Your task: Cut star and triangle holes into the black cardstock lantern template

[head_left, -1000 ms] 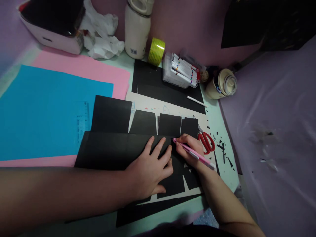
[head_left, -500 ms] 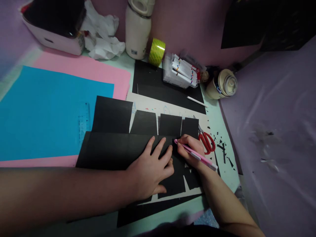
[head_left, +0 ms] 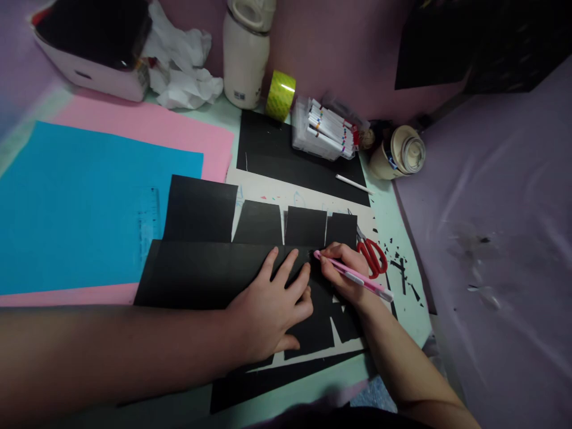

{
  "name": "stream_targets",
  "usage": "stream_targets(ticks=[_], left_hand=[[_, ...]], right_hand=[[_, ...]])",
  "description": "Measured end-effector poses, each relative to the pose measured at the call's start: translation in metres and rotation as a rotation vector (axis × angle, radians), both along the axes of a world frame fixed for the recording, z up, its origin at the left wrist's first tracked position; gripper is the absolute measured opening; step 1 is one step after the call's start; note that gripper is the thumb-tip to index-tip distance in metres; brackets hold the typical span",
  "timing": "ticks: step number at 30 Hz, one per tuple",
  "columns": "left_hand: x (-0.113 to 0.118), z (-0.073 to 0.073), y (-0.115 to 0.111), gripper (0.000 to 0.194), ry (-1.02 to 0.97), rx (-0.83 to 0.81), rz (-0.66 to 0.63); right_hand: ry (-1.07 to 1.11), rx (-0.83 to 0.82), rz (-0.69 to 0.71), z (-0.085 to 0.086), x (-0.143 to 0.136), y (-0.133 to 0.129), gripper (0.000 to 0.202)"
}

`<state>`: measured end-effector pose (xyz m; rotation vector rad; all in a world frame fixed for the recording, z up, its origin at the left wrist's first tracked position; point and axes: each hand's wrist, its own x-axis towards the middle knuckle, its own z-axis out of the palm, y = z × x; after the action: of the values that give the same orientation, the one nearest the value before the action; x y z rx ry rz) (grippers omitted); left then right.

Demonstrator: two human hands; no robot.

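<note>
Black cardboard (head_left: 192, 271) with slits along its far and near edges lies across a white sheet. My left hand (head_left: 272, 307) rests flat on it with the fingers spread. In my right hand (head_left: 346, 271) is a slim pink pen (head_left: 357, 277), gripped near its front end, which points left at the cardboard beside my left fingertips. A small pale mark shows close to the tip. Red-handled scissors (head_left: 374, 257) lie just beyond my right hand, their blades partly covered by a cardboard flap.
Blue paper (head_left: 89, 208) over pink paper (head_left: 192, 128) bears a clear ruler (head_left: 148, 220) at left. Behind stand a white bottle (head_left: 245, 56), yellow tape roll (head_left: 280, 96), marker box (head_left: 324, 128) and cup (head_left: 395, 155). Black scraps (head_left: 402, 268) litter the right side.
The whole view has shifted slightly, so things sit a little farther left. Both hands keep nearly the same place on the cardboard, and the pen is still held in my right hand.
</note>
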<state>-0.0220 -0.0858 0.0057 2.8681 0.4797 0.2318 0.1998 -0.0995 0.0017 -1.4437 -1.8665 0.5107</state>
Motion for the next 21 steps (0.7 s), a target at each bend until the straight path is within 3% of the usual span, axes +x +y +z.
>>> stream_targets(ticks=[21], left_hand=[[-0.0013, -0.0002, 0.0004, 0.069, -0.003, -0.003, -0.006]], right_hand=[[-0.081, 0.016, 0.057, 0.0029, -0.0022, 0.0026, 0.011]])
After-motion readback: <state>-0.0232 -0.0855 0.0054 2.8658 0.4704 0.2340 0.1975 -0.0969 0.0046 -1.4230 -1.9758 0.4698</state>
